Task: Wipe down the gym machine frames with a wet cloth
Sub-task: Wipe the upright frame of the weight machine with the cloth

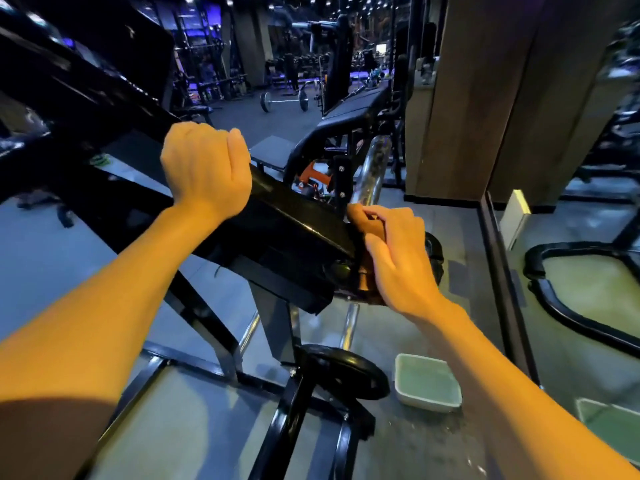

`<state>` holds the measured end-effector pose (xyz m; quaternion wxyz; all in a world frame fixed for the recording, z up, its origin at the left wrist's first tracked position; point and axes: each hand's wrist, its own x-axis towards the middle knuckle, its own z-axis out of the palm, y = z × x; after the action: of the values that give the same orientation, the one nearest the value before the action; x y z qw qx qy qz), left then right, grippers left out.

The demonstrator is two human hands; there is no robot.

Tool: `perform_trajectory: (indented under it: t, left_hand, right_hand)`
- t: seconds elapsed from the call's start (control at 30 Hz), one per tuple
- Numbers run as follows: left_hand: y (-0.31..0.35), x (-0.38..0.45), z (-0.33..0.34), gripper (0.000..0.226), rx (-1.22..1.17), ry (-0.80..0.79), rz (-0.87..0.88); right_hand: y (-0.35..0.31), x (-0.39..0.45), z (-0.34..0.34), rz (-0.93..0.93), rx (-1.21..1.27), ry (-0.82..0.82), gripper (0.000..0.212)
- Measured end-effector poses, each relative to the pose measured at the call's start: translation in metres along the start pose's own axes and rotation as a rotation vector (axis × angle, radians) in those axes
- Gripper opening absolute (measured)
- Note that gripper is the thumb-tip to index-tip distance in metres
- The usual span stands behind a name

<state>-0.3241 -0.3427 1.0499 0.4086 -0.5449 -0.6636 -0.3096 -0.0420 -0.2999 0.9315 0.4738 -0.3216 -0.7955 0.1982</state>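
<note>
Two bare hands were on one black frame beam (294, 216). The left hand (206, 168) was closed around its upper edge, farther left. The right hand (394, 254) pressed one dark cloth (365, 271), barely visible beneath it, against the beam's near right end. One tub (427, 382) sat on the floor below

No legible text, labels, brands or numbers anywhere.

Dim gym floor, crowded with idle equipment

A barbell (284, 99) lies on the far floor near a black padded bench (356, 107); a pale rectangular tub (428, 383) sits beside a black weight plate (346, 370) in the foreground.
</note>
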Motion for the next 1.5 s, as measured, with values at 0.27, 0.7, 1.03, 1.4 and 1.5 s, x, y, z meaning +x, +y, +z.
perform_trajectory:
  t: [0.27,0.7,1.03,1.4,1.5]
  left_hand:
    - [0.004,0.001,-0.001,0.065,0.019,-0.001,-0.003]
    - [-0.003,0.001,0.003,0.070,-0.067,-0.021,0.007]
    - [0.007,0.004,-0.011,0.053,-0.109,-0.018,0.028]
    - [0.008,0.000,-0.028,0.045,-0.214,-0.042,0.057]
    - [0.019,-0.007,-0.052,0.021,-0.328,0.012,-0.047]
  right_hand:
    - [-0.016,0.032,0.017,0.016,-0.043,-0.038,0.033]
    - [-0.064,0.046,0.033,0.182,0.108,-0.103,0.033]
    - [-0.112,0.092,0.063,0.153,0.080,-0.089,0.031]
    - [-0.091,0.051,0.027,0.458,0.773,0.110,0.038]
    - [-0.109,0.055,0.021,0.541,1.005,0.080,0.036]
